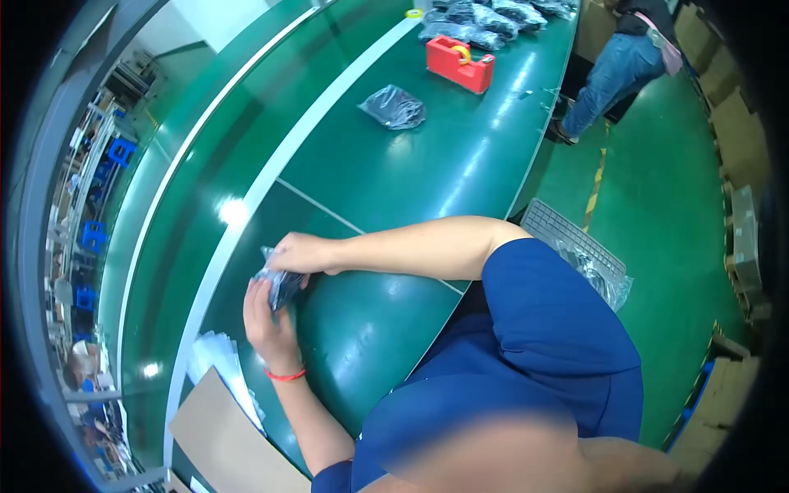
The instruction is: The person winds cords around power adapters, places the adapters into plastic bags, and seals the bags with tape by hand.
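Note:
A dark item in a clear plastic bag is between my two hands over the green table. My left hand, with a red band at its wrist, wraps the near side of the bag with curled fingers. From above, my right hand pinches the bag's far end, where loose plastic sticks out. What the bag contains is too covered to make out. Farther along the table lies another bagged dark item.
A red tape dispenser and a pile of bagged items are at the table's far end. Clear plastic sheets and a cardboard box sit near my left arm. A grey crate stands on the right; beyond is a person.

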The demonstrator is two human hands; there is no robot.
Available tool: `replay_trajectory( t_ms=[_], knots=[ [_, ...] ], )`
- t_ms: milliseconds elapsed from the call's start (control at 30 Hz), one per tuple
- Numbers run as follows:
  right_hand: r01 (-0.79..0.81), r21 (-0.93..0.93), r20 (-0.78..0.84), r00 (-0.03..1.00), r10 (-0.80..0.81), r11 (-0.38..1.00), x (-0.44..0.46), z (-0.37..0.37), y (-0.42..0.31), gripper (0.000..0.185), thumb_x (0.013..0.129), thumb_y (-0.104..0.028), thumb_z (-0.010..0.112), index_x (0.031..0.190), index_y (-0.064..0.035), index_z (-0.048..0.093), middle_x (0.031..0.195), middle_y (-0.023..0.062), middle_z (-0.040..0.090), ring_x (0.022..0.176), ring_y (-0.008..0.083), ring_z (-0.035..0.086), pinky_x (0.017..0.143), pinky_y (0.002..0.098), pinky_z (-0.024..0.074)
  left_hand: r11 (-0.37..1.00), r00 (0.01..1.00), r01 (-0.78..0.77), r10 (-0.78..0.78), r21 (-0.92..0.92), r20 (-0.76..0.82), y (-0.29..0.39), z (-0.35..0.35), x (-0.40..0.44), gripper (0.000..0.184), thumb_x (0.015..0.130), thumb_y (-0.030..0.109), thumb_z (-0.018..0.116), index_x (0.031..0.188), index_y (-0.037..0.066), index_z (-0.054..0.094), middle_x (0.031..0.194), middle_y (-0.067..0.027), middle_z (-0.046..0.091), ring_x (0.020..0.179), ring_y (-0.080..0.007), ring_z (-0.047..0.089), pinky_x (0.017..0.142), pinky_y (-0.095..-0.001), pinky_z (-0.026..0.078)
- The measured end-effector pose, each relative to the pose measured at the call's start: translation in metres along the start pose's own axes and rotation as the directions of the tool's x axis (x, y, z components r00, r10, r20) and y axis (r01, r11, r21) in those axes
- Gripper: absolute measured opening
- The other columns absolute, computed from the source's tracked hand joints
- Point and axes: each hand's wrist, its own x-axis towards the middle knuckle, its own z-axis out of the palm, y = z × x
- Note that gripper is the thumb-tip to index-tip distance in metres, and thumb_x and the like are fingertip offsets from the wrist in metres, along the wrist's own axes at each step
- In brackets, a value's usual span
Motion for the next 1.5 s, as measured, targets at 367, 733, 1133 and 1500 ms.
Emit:
replay_trajectory(
  t_ms=[367, 733, 1133, 1500],
  knots=[
    [0.575, -0.754, 0.588, 0.374, -0.717, -0.319, -0.012, 0.002, -0.005, 0.082, 0.076, -0.041, 0.068, 0.142, -0.0084, 0.033, 0.122, 0.0144, 0.051, 0.113, 0.0277, 0.050, 0.100, 0.0488, 0.0331, 0.841, 0.909, 0.417, -0.393, -0.344, 0.141, -0.016, 0.001, -0.013, 0.039, 0.080, 0.003, 0.071, 0.115, -0.005, 0.054, 0.101, -0.0094, 0.062, 0.089, -0.0121, 0.058, 0.080, -0.0261, 0.048],
    [0.587, -0.804, 0.552, 0.682, -0.480, -0.090, -0.028, -0.011, -0.022, 0.078, 0.071, -0.026, 0.068, 0.141, -0.0163, 0.036, 0.123, 0.0136, 0.052, 0.110, 0.0318, 0.052, 0.084, 0.0462, 0.0445, 0.460, 0.839, 0.457, -0.506, -0.761, 0.198, 0.008, 0.014, 0.006, 0.059, 0.077, 0.002, 0.071, 0.127, 0.002, 0.039, 0.124, -0.0145, 0.050, 0.111, -0.0250, 0.054, 0.095, -0.0380, 0.045],
    [-0.375, -0.873, -0.230, 0.881, -0.414, -0.312, -0.008, -0.193, -0.035, 0.080, 0.086, -0.046, 0.057, 0.149, -0.0137, 0.020, 0.126, 0.0282, 0.047, 0.111, 0.0433, 0.051, 0.090, 0.0483, 0.0460, 0.768, 0.854, 0.471, -0.520, -0.434, 0.006, -0.011, -0.036, -0.007, 0.044, 0.081, 0.027, 0.071, 0.114, 0.000, 0.058, 0.112, -0.0163, 0.062, 0.104, -0.0279, 0.060, 0.087, -0.0347, 0.050],
    [-0.610, -0.605, -0.114, 0.703, -0.702, -0.512, -0.039, -0.271, -0.014, 0.066, 0.092, -0.057, 0.041, 0.147, -0.0244, 0.027, 0.134, 0.0125, 0.050, 0.113, 0.0321, 0.055, 0.087, 0.0473, 0.0476, 0.317, 0.457, 0.771, -0.879, 0.552, -0.134, -0.036, -0.190, -0.200, 0.074, 0.085, 0.062, 0.052, 0.143, 0.018, 0.036, 0.152, -0.0193, 0.020, 0.139, -0.0454, 0.014, 0.105, -0.0681, 0.014]
  ],
)
